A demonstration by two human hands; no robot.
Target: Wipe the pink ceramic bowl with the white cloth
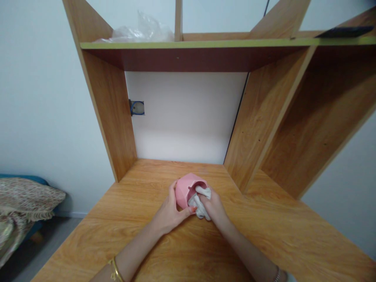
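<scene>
- One pink cup (185,190) lies tilted on the wooden desk (264,235), near its middle, well clear of every desk edge.
- The left hand (170,213) is closed around the cup's side.
- The right hand (214,207) grips one white cloth (199,201), pressed into the cup's mouth.
- Bare desk lies open on both sides; upright panels (111,117) close in behind.
- One shelf (205,44) above carries one plastic bag (141,31).
- Two wrists, one bracelet (115,270) each.
</scene>
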